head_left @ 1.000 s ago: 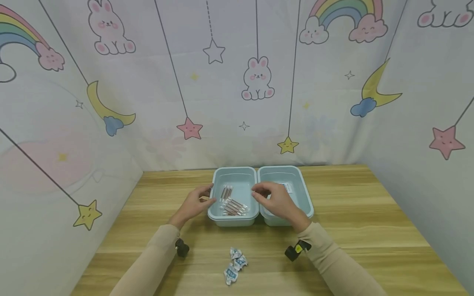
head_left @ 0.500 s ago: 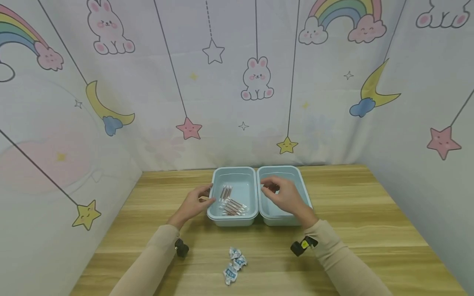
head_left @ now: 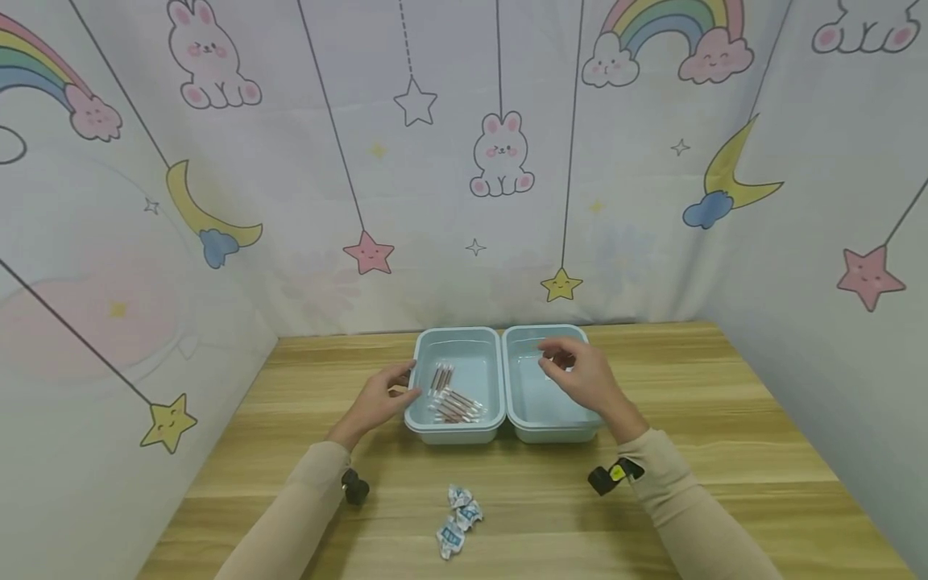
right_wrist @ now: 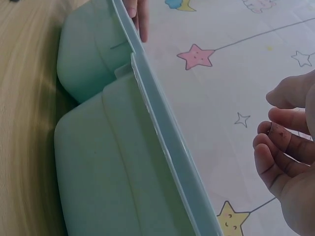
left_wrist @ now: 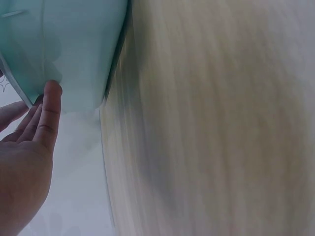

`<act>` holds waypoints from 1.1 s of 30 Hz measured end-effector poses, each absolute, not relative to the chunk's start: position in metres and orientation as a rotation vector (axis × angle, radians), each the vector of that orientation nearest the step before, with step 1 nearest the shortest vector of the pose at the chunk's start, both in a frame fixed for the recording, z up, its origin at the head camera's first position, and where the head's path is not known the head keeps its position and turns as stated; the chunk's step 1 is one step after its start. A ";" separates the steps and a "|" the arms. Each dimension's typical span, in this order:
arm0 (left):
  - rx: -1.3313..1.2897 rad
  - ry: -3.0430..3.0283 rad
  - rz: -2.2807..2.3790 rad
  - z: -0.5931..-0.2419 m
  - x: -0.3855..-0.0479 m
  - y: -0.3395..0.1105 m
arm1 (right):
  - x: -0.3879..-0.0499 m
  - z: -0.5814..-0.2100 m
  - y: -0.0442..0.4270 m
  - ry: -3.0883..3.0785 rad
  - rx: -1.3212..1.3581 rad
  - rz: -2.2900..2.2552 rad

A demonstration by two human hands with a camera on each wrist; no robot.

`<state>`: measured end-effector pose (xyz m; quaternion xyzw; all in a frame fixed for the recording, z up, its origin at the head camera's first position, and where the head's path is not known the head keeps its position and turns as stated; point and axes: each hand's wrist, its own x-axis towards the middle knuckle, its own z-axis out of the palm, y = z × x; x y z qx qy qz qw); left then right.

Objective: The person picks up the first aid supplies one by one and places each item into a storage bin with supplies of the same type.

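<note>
Two pale blue plastic bins stand side by side: a left bin [head_left: 474,354] and a right bin [head_left: 529,403]. Inside the left one lie several cotton swabs [head_left: 457,403] with reddish-brown sticks and pale ends. My left hand [head_left: 377,403] touches that bin's outer left side near the rim, fingers fairly straight; the left wrist view shows a finger [left_wrist: 49,110] against the wall. Above the right bin hangs my right hand [head_left: 583,379], fingers loosely bent and thumb apart from them, nothing plainly seen between. A small whitish piece partly shows beneath it.
Several small white wrapped pieces [head_left: 460,519] with blue print lie on the wooden table [head_left: 536,524] in front of the bins. A printed cloth wall [head_left: 435,185] rises close behind the bins and along both sides.
My right hand has moved right, from the inner edge between the bins to above the right bin. The left hand stays at the left bin's side.
</note>
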<state>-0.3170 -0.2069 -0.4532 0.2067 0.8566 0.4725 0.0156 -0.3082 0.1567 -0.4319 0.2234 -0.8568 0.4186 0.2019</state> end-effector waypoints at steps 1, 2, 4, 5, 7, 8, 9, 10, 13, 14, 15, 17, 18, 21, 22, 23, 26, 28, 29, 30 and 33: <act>0.647 2.664 1.473 -0.454 -0.317 -0.207 | -0.308 -0.432 0.158 -2.397 0.613 1.165; 0.652 2.664 1.476 -0.454 -0.317 -0.207 | -0.308 -0.431 0.159 -2.400 0.602 1.168; 0.665 2.669 1.480 -0.455 -0.317 -0.207 | -0.308 -0.431 0.161 -2.409 0.578 1.173; 0.668 2.670 1.482 -0.455 -0.317 -0.207 | -0.308 -0.431 0.162 -2.415 0.566 1.174; 0.674 2.677 1.483 -0.455 -0.317 -0.207 | -0.308 -0.431 0.164 -2.422 0.551 1.179; 0.676 2.681 1.480 -0.455 -0.317 -0.207 | -0.308 -0.431 0.165 -2.426 0.549 1.179; 0.674 2.683 1.478 -0.455 -0.317 -0.207 | -0.308 -0.431 0.166 -2.431 0.545 1.176; 0.670 2.682 1.477 -0.455 -0.317 -0.207 | -0.308 -0.431 0.167 -2.434 0.542 1.175; 0.666 2.679 1.475 -0.455 -0.317 -0.208 | -0.309 -0.432 0.170 -2.441 0.527 1.165; 0.663 2.676 1.475 -0.455 -0.316 -0.208 | -0.309 -0.432 0.171 -2.444 0.520 1.157; 0.661 2.672 1.479 -0.455 -0.316 -0.208 | -0.309 -0.432 0.172 -2.448 0.510 1.154; 0.665 2.668 1.483 -0.455 -0.317 -0.208 | -0.309 -0.432 0.174 -2.453 0.494 1.149; 0.666 2.666 1.484 -0.455 -0.317 -0.208 | -0.309 -0.432 0.175 -2.457 0.485 1.144; 0.666 2.664 1.487 -0.455 -0.317 -0.208 | -0.309 -0.432 0.178 -2.465 0.462 1.139; 0.669 2.666 1.484 -0.455 -0.317 -0.208 | -0.309 -0.432 0.179 -2.471 0.451 1.136; 0.670 2.668 1.482 -0.455 -0.317 -0.209 | -0.310 -0.432 0.181 -2.477 0.437 1.134; 0.670 2.667 1.485 -0.455 -0.318 -0.209 | -0.311 -0.432 0.184 -2.498 0.401 1.137; 0.678 2.667 1.486 -0.456 -0.318 -0.208 | -0.312 -0.433 0.186 -2.507 0.382 1.137; 0.680 2.665 1.488 -0.456 -0.318 -0.208 | -0.312 -0.433 0.187 -2.508 0.378 1.139; 0.683 2.664 1.491 -0.456 -0.318 -0.209 | -0.312 -0.433 0.188 -2.509 0.376 1.142; 0.694 2.658 1.483 -0.457 -0.318 -0.209 | -0.311 -0.434 0.191 -2.516 0.361 1.152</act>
